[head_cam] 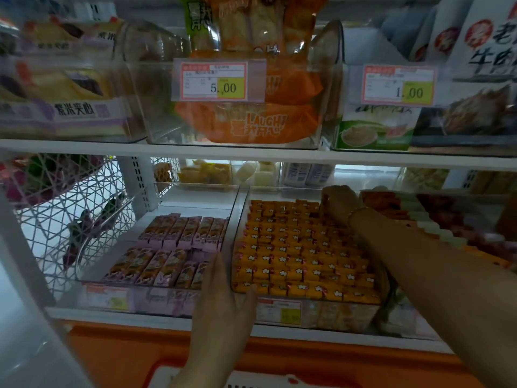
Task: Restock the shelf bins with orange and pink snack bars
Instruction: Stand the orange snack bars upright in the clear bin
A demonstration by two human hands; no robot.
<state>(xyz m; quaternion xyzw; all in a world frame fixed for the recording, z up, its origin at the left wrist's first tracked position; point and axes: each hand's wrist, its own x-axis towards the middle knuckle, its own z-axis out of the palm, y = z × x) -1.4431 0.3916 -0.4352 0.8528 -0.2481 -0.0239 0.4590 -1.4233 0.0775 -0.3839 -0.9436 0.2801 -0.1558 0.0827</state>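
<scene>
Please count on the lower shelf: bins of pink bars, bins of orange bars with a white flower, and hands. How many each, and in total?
Bins of pink bars: 1
Bins of orange bars: 1
Hands: 2, left hand and right hand
Total: 4

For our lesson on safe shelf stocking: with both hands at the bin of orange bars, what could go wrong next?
The orange bars fill their clear bin to the rim, so the right hand, reaching to the back right corner with the forearm over them, could knock some out.
The left hand touches only the bin's front left corner; a hard push at the back might skew the bin.
</scene>
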